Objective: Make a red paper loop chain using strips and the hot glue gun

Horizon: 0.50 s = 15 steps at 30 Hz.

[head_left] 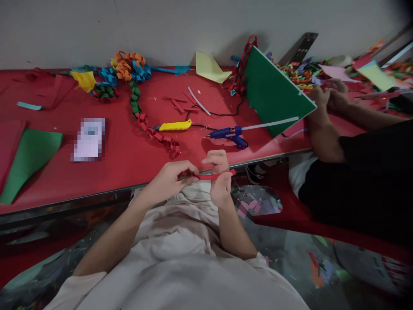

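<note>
The left hand [174,177] is closed on one end of a red paper strip [206,177], and the strip's other end is pinched by the thumb and fingers of the right hand [221,183]. The strip is held up between the two hands, in front of a pale shirt [180,267], by the near edge of the red desk [119,172].

Past the hands, a blue glue gun [226,132] is laid on the desk, with its tip turned to the left. A long white stick [271,123] is stuck in its back end. To the left of the gun, a yellow cutter [176,125] is seen. Near the cutter, a long paper chain [140,116] is spread out, made of green and red rings. Orange and blue rings [129,69] are bunched at its far end. More red strips [177,104] are scattered behind the cutter.

On the left, a big piece of green paper [35,150] is set down by a light, blurred thing [89,140]. On the right, a green board [274,90] is tilted up, and next to it a co-worker's hands [332,97] are held close together; what is in them cannot be told.
</note>
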Tool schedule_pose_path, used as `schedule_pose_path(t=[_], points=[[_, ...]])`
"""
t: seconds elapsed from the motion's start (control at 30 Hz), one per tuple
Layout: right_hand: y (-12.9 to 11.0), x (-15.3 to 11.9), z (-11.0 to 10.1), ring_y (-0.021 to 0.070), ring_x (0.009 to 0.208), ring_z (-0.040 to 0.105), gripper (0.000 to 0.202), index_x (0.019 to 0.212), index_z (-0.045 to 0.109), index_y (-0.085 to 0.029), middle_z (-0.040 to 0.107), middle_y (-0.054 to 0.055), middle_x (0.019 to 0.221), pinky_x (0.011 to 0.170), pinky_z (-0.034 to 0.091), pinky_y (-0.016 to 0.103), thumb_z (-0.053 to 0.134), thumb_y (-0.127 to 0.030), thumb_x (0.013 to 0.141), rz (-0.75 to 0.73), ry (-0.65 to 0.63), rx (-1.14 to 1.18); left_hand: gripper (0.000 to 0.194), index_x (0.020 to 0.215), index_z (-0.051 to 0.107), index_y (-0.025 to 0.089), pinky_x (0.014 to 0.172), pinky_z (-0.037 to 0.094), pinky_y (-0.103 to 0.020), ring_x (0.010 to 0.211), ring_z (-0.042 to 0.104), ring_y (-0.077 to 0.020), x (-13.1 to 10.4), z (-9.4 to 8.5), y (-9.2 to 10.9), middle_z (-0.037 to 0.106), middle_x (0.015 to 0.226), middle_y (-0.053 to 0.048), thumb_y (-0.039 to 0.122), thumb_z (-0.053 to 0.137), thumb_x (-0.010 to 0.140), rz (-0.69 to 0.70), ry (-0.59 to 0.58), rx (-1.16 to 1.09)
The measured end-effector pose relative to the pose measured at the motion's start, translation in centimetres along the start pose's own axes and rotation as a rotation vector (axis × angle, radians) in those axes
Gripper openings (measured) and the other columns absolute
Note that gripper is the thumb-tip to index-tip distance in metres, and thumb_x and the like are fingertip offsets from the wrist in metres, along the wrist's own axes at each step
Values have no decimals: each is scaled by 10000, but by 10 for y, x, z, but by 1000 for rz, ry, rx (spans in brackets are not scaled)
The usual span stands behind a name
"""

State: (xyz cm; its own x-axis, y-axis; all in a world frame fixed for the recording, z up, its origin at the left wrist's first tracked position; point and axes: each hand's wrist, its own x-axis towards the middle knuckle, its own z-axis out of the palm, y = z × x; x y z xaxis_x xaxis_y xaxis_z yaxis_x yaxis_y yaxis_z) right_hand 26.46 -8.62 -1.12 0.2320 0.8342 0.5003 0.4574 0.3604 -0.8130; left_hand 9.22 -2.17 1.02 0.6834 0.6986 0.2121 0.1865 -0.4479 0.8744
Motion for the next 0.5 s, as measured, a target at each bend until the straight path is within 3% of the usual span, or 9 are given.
schedule_pose_path(t=[0.1,0.2,0.27,0.33,0.4,0.5], points=[[6,-1,3,186,795,659,426,981,651,-247,659,50,893,716,566,345,484,-637,1019,116,-9,255,114,930,728,223,760,512,-272,801,672,-165,-5,-3,-4,731,884,-26,314,681,979,70,129,124],[11,-1,8,136,592,637,309,887,620,-231,663,-20,706,601,527,289,668,-529,956,292,-17,418,139,1033,735,232,884,528,-306,946,689,-195,-10,-6,-13,738,997,-53,349,673,991,150,262,314],[13,-2,10,151,642,685,291,873,628,-227,691,-15,709,655,551,299,707,-501,931,310,47,399,311,1179,700,230,975,518,-378,1089,663,-256,-11,-8,-20,716,1140,-95,426,736,941,93,360,486],[15,-3,11,160,717,711,267,892,657,-221,730,8,789,723,564,312,729,-478,916,285,107,285,480,1274,645,224,991,508,-452,1164,628,-320,-12,-10,-27,676,1247,-130,466,788,885,-49,424,653],[17,-3,10,157,751,707,247,919,683,-219,750,18,851,759,558,310,753,-456,902,257,124,151,433,1228,647,228,945,510,-472,1150,627,-346,-12,-10,-32,671,1247,-128,442,789,879,-162,425,756],[18,-3,9,147,744,690,232,932,698,-220,762,14,864,756,540,290,767,-439,897,230,95,33,230,1088,664,231,909,499,-457,1103,649,-331,-9,-8,-33,704,1161,-97,363,741,916,-209,414,777]])
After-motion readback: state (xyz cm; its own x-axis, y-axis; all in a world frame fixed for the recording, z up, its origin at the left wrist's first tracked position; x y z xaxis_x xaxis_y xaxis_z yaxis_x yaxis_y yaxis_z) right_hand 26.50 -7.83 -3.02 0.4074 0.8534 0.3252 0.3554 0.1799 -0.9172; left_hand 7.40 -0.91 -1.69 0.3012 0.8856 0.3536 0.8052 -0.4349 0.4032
